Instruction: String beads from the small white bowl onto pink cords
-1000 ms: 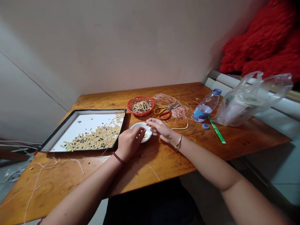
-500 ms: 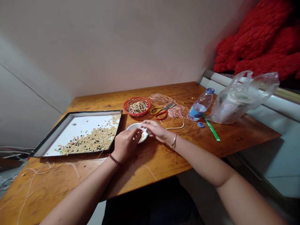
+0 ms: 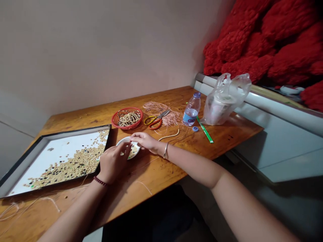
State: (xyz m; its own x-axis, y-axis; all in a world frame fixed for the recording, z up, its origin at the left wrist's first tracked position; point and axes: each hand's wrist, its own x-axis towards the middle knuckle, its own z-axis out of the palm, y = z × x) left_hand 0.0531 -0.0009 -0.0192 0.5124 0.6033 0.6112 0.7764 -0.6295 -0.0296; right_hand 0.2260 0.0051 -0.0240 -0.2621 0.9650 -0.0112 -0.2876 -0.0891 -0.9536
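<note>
Both my hands meet over a small white dish holding beige beads, on a wooden table. My left hand has its fingers curled and pinched over the dish's near side; what it pinches is too small to make out. My right hand, a silver bangle at the wrist, is closed in a pinch at the dish's far rim, its hold hidden too. Left of the dish lies a black-edged white tray strewn with beige and dark beads.
Behind the dish sit a red basket of beaded strands, orange scissors on pink cord, a short bead string, a water bottle, its blue cap, a green stick and a plastic bag. Red fluffy fabric lies at the right.
The view has swung right, so everything on the table sits further left in frame. Both hands stay pinched over the white dish with little movement.
</note>
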